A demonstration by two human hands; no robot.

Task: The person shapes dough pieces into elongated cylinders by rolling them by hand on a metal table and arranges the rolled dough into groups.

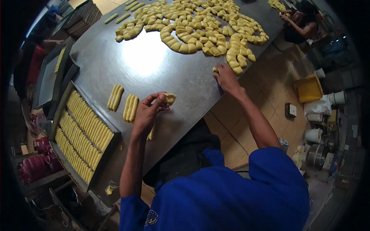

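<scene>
In my left hand (148,109) is a piece of yellow dough (169,99), pinched between thumb and fingers above the metal table (173,79). My right hand (227,79) is farther off at the table's right edge, its fingers closed on a small dough piece (215,70). Just beyond that hand lies a big heap of cut dough pieces (185,34), some still in curved rows. Left of my left hand rest two bundles of rolled dough sticks (131,107) (115,97). Another dough stick (151,133) is partly hidden behind my left wrist.
A baking tray (115,134) filled with rows of dough sticks sits at the table's left edge, with a second tray (47,79) beyond it. Other people work at the far left and far right (302,29). A yellow crate (308,88) and several buckets stand on the right.
</scene>
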